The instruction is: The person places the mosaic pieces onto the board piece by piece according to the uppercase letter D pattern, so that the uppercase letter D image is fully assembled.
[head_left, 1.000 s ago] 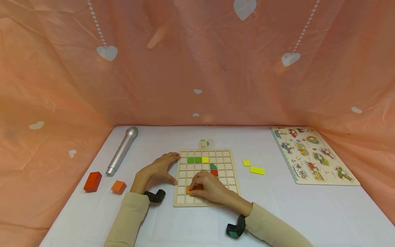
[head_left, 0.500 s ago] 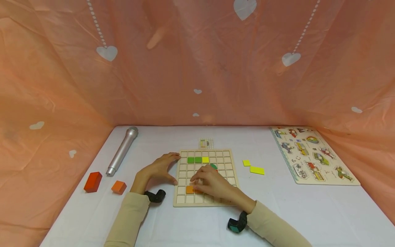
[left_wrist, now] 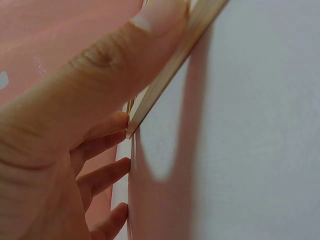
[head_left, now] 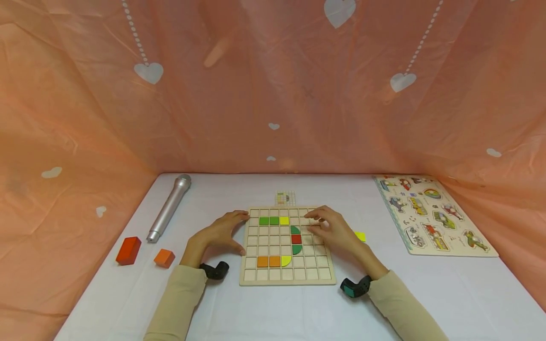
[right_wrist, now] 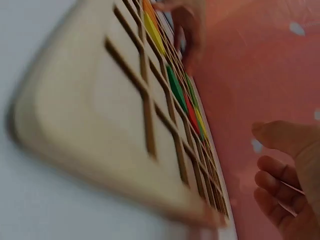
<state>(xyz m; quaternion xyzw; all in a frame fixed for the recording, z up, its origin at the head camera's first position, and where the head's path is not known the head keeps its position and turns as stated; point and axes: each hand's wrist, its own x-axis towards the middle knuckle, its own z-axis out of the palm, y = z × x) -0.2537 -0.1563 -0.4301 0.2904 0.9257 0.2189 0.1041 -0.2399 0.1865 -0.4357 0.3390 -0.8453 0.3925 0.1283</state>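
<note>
A wooden grid board (head_left: 290, 283) lies on the white table between my hands. Along its upper row sit green squares (head_left: 264, 220) and a yellow square (head_left: 284, 220). A red square (head_left: 296, 239) lies between two rounded green tiles (head_left: 296, 249); lower left are orange squares (head_left: 262, 261) beside a rounded yellow tile (head_left: 286, 261). My left hand (head_left: 222, 232) spreads along the board's left edge, its thumb (left_wrist: 160, 17) touching the rim. Nothing shows between the fingers of my right hand (head_left: 334, 232), which hovers over the board's right side. A yellow tile (head_left: 360, 236) shows partly behind that hand.
Behind the board lies a small pattern card (head_left: 285, 198). To the left are a silver microphone (head_left: 169, 208), a red block (head_left: 128, 251) and an orange block (head_left: 164, 258). A picture puzzle board (head_left: 435, 213) occupies the right side.
My right hand has left the orange tiles and moved right and back across the board, uncovering the rounded yellow tile and lower green tile. It now overlaps the loose yellow tiles. My left hand stays put.
</note>
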